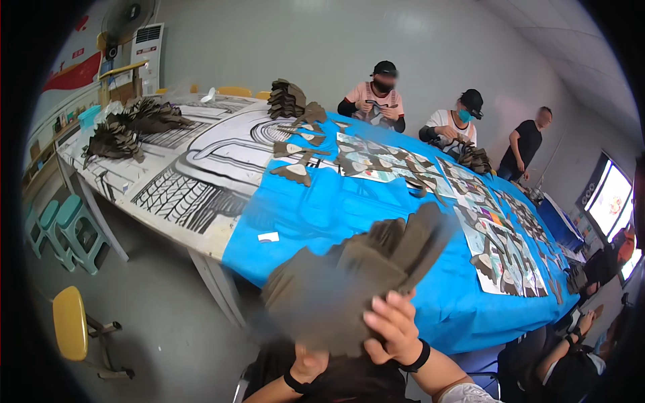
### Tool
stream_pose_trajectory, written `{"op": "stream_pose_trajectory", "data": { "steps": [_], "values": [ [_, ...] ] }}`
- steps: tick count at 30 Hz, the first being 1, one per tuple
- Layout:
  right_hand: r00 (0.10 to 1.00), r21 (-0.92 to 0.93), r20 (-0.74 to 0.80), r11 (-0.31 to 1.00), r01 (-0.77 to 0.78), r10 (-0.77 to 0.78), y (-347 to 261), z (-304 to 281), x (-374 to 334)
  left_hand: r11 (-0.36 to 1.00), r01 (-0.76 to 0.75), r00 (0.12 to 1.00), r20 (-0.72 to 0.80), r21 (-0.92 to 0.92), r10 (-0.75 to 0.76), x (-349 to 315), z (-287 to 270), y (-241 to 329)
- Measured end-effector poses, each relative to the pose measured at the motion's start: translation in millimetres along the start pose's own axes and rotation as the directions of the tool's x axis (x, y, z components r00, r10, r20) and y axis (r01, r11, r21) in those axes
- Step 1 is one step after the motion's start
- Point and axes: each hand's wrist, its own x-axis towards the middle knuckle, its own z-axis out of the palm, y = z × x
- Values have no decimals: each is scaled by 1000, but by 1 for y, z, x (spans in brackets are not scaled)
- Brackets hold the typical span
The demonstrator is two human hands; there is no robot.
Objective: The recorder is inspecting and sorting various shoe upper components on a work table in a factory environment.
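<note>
Just beyond the near table edge I hold up a thick stack of dark brown cut pieces [349,282] that look like shoe uppers. It fans out to the left and upper right, and parts of it are blurred. My right hand [395,328] grips the stack's lower right side, fingers spread over its face. Under its lower edge, my left hand [310,363] is closed on the same stack, its fingertips partly hidden. Similar brown pieces with pale patches [292,172] lie on the blue table cover [302,208] past the stack.
Rows of pieces rest on printed sheets [480,269] at the right. Stacked brown pieces [285,99] stand at the far edge; another pile [114,141] sits far left. Two seated people handle pieces across the table. Green stools [80,228] and a yellow chair [70,322] stand left.
</note>
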Motion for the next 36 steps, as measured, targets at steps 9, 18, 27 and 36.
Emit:
{"op": "stream_pose_trajectory", "data": {
  "steps": [9,18,27,36],
  "values": [
    [946,249,-278,939,236,-164,-11,40,29,982,7,1000,22,187,-11,-1,-1,14],
    [974,684,181,729,-23,-139,-5,60,91,950,-191,979,-24,248,204,36,23,41],
    [976,914,213,341,-218,53,8,90,83,943,-296,910,-254,150,327,94,27,103],
    [827,276,438,822,-497,353,64,34,-14,874,-421,838,-266,243,477,163,-1,191]
  ]
}}
